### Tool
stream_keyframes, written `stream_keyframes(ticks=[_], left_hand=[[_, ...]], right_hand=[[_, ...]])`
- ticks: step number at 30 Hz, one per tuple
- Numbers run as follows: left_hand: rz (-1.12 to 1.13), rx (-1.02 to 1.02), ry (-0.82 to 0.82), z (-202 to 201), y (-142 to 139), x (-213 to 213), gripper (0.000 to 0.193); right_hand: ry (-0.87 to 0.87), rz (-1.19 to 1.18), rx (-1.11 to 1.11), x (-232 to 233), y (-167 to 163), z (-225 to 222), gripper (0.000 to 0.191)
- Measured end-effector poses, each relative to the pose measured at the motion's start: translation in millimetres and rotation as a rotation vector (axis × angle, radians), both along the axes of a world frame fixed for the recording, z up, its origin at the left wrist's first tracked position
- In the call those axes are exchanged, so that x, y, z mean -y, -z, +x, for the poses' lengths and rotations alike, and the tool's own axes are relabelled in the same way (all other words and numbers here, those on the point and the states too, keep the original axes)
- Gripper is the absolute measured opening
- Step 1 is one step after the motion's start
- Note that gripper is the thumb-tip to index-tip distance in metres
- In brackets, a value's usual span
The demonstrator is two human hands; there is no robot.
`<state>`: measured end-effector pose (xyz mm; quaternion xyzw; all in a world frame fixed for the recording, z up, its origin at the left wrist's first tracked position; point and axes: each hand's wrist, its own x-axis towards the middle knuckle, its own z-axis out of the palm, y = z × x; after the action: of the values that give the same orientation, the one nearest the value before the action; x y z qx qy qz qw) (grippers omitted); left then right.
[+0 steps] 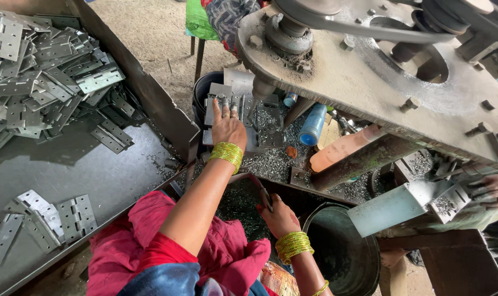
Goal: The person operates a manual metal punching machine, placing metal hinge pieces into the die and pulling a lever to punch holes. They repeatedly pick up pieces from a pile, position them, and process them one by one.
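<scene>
Hinge plate (225,104) pressed flat under left hand (227,127), right hand (278,216) fisted on lever (263,194)

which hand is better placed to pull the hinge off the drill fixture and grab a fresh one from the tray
Left, probably. The left hand already rests fingers-down on the grey metal hinge plate under the drill spindle, beside the dark steel tray of hinges. The right hand grips a dark lever handle low down.

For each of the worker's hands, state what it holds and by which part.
The left hand presses a flat metal hinge plate from above on the machine bed. The right hand grips a dark lever handle at its lower end.
</scene>
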<state>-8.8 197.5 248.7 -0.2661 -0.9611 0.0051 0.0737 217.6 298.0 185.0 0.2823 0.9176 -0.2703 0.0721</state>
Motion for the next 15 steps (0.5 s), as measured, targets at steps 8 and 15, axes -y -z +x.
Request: stream_keyframes(ticks=[8, 15], left_hand=[[-0.087, 0.101, 0.043, 9, -4, 3, 0.033], [-0.02, 0.073, 0.038, 6, -11, 5, 0.029]], right_hand=[[0.097, 0.028, -0.132, 10, 66, 16, 0.053], [0.014, 0.057, -0.095, -25, 67, 6, 0.041]])
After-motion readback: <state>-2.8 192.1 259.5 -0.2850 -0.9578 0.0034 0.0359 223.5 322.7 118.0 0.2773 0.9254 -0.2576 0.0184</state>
